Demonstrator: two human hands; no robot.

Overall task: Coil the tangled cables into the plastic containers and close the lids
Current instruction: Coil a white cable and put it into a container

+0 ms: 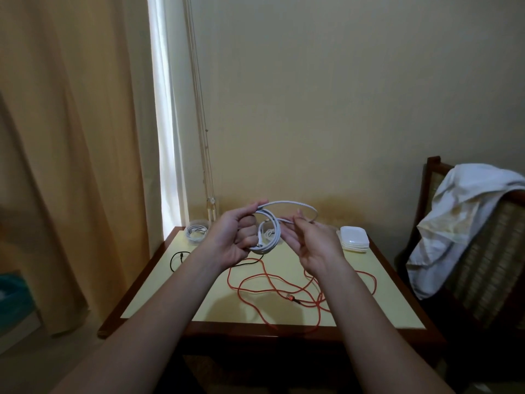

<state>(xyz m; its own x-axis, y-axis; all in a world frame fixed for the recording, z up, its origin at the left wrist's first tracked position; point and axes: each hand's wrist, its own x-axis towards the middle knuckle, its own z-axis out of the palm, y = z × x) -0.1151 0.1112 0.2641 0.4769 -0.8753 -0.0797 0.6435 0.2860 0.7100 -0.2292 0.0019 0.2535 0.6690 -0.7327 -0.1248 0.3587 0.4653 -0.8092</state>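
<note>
A white cable (271,231) is held up above the table, wound into a few loops. My left hand (235,237) grips the coil, fingers closed through its middle. My right hand (309,245) pinches the cable's loose run, which arcs over the top from one hand to the other. An orange cable (284,288) lies tangled on the yellow tabletop (170,288) below my hands. A thin black cable (177,258) lies at the left. A clear container (196,232) with a coiled white cable inside stands at the back left. A stack of white lids or containers (354,238) stands at the back right.
The small table has a dark wooden rim (255,329) and stands against a beige wall. A curtain (71,137) hangs at the left. A wooden chair (468,251) draped with a white cloth (460,217) stands close to the table's right side.
</note>
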